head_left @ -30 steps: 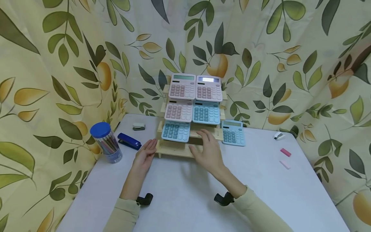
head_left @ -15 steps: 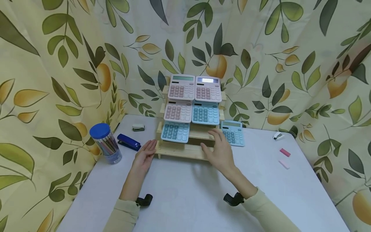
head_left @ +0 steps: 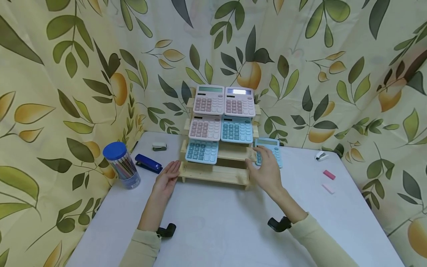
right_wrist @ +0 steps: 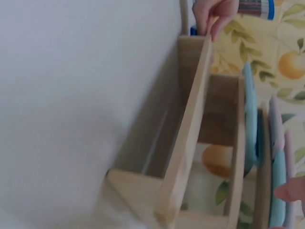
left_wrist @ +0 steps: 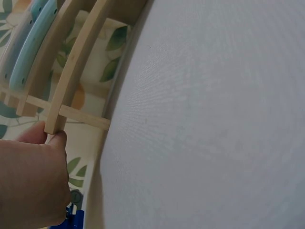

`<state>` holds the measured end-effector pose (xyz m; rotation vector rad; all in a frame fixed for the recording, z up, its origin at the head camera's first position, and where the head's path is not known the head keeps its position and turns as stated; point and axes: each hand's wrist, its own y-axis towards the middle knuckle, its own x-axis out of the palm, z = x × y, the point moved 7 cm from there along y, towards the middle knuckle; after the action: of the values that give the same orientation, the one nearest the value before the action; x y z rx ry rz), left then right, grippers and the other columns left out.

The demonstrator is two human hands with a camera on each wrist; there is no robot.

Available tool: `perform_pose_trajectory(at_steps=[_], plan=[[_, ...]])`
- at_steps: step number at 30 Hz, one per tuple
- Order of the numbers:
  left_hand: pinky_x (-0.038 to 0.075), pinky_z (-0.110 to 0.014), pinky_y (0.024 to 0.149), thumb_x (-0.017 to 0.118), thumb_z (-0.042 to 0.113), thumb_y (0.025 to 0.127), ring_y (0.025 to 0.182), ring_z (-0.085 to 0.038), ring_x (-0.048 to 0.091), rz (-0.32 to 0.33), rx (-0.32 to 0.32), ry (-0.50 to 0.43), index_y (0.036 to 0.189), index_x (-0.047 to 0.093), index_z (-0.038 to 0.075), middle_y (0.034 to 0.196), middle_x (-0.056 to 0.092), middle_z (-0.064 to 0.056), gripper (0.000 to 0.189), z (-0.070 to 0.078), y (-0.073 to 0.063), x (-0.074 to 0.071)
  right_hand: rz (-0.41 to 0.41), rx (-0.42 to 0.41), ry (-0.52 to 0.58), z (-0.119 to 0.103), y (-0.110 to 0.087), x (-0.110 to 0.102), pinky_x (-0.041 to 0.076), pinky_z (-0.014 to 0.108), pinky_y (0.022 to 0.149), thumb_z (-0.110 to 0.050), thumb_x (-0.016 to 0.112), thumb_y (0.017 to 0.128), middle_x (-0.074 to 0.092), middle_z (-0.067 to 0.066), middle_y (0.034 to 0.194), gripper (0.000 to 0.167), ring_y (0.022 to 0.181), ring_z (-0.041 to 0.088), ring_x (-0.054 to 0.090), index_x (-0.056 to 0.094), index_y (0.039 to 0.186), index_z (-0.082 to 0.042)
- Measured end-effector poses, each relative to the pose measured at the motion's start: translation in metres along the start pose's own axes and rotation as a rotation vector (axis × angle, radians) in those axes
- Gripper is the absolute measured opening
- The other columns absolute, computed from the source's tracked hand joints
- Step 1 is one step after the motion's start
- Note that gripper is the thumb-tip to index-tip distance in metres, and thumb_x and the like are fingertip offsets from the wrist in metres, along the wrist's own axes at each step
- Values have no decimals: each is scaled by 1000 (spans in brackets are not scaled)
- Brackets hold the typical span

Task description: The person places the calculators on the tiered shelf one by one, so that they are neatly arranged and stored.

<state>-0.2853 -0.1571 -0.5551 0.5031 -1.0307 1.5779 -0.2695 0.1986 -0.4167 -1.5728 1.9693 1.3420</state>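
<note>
A stepped wooden rack [head_left: 213, 173] stands at the table's far side. On it are three pink calculators [head_left: 209, 100] and two blue calculators [head_left: 201, 151]. Another blue calculator [head_left: 268, 142] lies just right of the rack, partly covered by my right hand [head_left: 267, 170]. That hand hovers at the rack's right end with fingers loosely bent and nothing held; the right wrist view catches only a fingertip [right_wrist: 290, 190]. My left hand [head_left: 165, 178] is at the left end of the lowest slat [left_wrist: 71, 71], its thumb and finger pinching the slat's tip in the left wrist view.
To the left stand a blue-lidded jar of pencils [head_left: 121, 165], a blue stapler [head_left: 148, 163] and a small white stapler [head_left: 159, 147]. At the right lie another small stapler [head_left: 321, 156] and two pink erasers [head_left: 329, 175]. A leaf-patterned curtain [head_left: 300, 74] hangs behind.
My right hand has moved rightward along the rack, from its middle to its right end, over part of the loose blue calculator. The left hand and the rack have stayed put.
</note>
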Motion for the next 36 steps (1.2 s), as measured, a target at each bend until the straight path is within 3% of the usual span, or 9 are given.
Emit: perform_pose_trajectory(at_steps=[6, 12, 18, 36], plan=[[32, -32, 124, 35, -24, 98, 155, -24, 31, 1, -3, 3, 167, 17, 5, 171, 25, -15, 77, 1, -1, 0, 36, 14, -13, 25, 11, 0, 49, 64, 103, -18, 72, 97, 55, 26, 142, 44, 131, 48, 54, 61, 133, 4], [33, -32, 123, 36, -23, 98, 154, -23, 34, 21, -5, -4, 166, 20, 6, 170, 29, -14, 76, 1, -2, 0, 8, 38, -1, 53, 21, 6, 44, 64, 109, -16, 69, 98, 53, 29, 144, 45, 133, 48, 50, 58, 136, 5], [34, -32, 123, 38, -22, 99, 154, -23, 35, 27, -9, 1, 166, 21, 7, 170, 30, -13, 75, 1, -1, -1, -10, 90, -24, 80, 28, 14, 44, 65, 107, -17, 67, 99, 52, 30, 143, 44, 130, 51, 51, 58, 136, 6], [34, -32, 123, 37, -23, 98, 154, -23, 35, 17, 9, 15, 166, 21, 6, 170, 29, -15, 76, 0, -1, 0, -91, 261, -115, 127, 38, 38, 42, 66, 108, -26, 63, 101, 44, 33, 149, 52, 132, 54, 47, 54, 141, 5]])
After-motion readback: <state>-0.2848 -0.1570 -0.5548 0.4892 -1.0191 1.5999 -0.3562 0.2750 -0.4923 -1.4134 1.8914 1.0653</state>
